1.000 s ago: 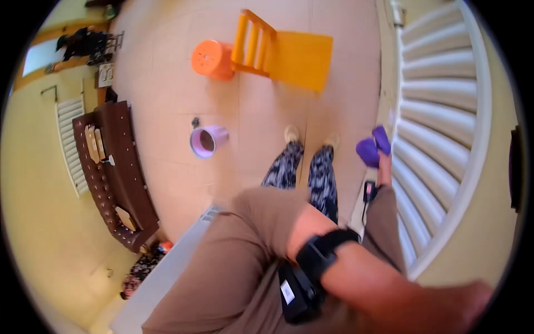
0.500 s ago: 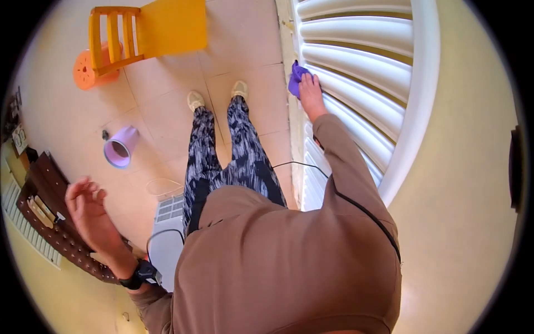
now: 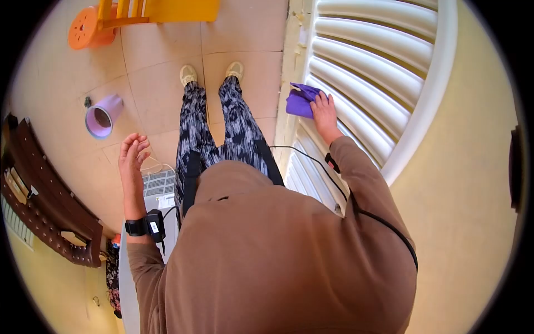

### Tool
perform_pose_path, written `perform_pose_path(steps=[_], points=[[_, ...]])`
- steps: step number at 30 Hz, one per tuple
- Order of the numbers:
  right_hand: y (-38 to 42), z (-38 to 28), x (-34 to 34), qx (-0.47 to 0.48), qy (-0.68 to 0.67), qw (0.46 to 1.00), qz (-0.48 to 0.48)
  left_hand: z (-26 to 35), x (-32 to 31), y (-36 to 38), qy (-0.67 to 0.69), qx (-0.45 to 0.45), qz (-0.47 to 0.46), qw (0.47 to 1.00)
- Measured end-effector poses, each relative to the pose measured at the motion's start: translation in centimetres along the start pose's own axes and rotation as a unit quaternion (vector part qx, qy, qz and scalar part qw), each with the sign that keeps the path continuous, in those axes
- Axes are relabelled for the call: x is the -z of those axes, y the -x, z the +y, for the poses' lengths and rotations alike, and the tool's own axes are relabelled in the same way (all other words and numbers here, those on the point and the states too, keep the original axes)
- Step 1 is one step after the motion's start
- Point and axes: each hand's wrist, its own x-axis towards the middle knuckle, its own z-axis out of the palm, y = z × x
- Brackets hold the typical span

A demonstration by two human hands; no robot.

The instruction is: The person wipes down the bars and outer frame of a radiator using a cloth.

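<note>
A purple cloth is held in my right hand, at the left edge of the white slatted radiator. The fingers rest over the cloth's right side, and part of it hangs out to the left. My left hand is raised over the floor on the left, its fingers loosely bent and apart, holding nothing. A black strap with a small box is on the left wrist.
On the tiled floor stand a lilac bin, an orange stool and a yellow chair. A white appliance with a grille is beside my legs. A black cable runs to my right arm.
My right hand and the cloth have moved down the view, and the cloth is spread wider. My left hand has come inward to the right. The view has shifted, with chair and bin now higher.
</note>
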Motion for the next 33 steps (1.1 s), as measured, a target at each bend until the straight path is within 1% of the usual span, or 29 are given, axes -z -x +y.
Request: perform_pose_path(steps=[1,5,7,9,11,13,15,17,20,22,23,25,26,27,28,29,30,31,33], points=[[-0.3,0.1,-0.2,0.003,0.029,1.0,0.004,-0.5,0.0,-0.2,0.005,0.022,-0.006,1.0],[-3.7,-0.2,-2.8,-0.008,0.036,0.999,-0.023,-1.2,-0.1,0.0,0.003,0.032,-0.013,0.999],[-5.7,-0.3,-4.6,0.008,0.033,0.999,-0.019,-1.3,-0.2,0.1,-0.015,0.04,0.006,0.999],[-7.6,-0.6,-6.0,0.0,-0.005,0.997,-0.074,-1.4,-0.2,0.2,-0.045,0.044,0.023,0.998],[-9.1,-0.6,-8.9,-0.026,-0.091,0.994,-0.051,-1.7,-0.2,-0.8,-0.054,0.047,0.034,0.997],[-9.1,-0.7,-11.4,-0.025,-0.053,0.998,0.03,-1.1,-1.5,-1.6,-0.034,0.033,0.03,0.998],[-7.8,-0.8,-8.3,-0.006,-0.032,0.999,0.037,-0.3,-2.6,-2.6,-0.041,0.018,-0.004,0.999],[-6.1,-0.7,-8.3,0.012,-0.031,0.999,0.034,0.1,-3.5,-3.6,-0.051,0.021,-0.035,0.998],[-3.2,-1.1,-7.3,0.008,-0.035,0.999,0.035,0.7,-4.7,-4.1,-0.064,0.009,-0.056,0.996],[-1.2,-1.6,-6.2,-0.002,-0.034,0.999,0.03,0.3,-5.1,-4.4,-0.089,-0.025,-0.097,0.991],[-0.2,-1.5,-5.6,-0.007,-0.033,0.999,0.021,0.0,-5.1,-4.8,-0.087,-0.033,-0.101,0.991],[2.3,-1.4,-4.7,-0.018,-0.049,0.998,0.039,-0.5,-5.2,-5.5,-0.161,-0.053,-0.139,0.976],[3.6,-1.5,-4.1,-0.026,-0.089,0.995,0.031,-0.7,-5.3,-5.7,-0.214,-0.066,-0.135,0.965],[5.0,-1.7,-3.4,-0.034,-0.129,0.991,0.023,-0.8,-5.4,-5.7,-0.212,-0.072,-0.138,0.965],[6.4,-1.9,-2.6,-0.037,-0.126,0.991,0.027,-0.8,-5.4,-5.5,-0.325,-0.142,-0.124,0.927],[7.6,-1.9,-1.5,-0.036,-0.128,0.991,0.017,-0.8,-5.5,-5.6,-0.433,-0.206,-0.106,0.871],[8.6,-2.0,-0.6,-0.037,-0.13,0.991,0.007,-0.8,-5.6,-5.6,-0.472,-0.208,-0.103,0.85],[9.4,-2.2,0.0,-0.039,-0.127,0.991,0.008,-0.9,-5.5,-5.7,-0.47,-0.211,-0.105,0.851],[10.9,-2.1,1.0,-0.035,-0.126,0.991,0.017,-1.6,-5.5,-6.3,-0.524,-0.252,-0.115,0.806]])
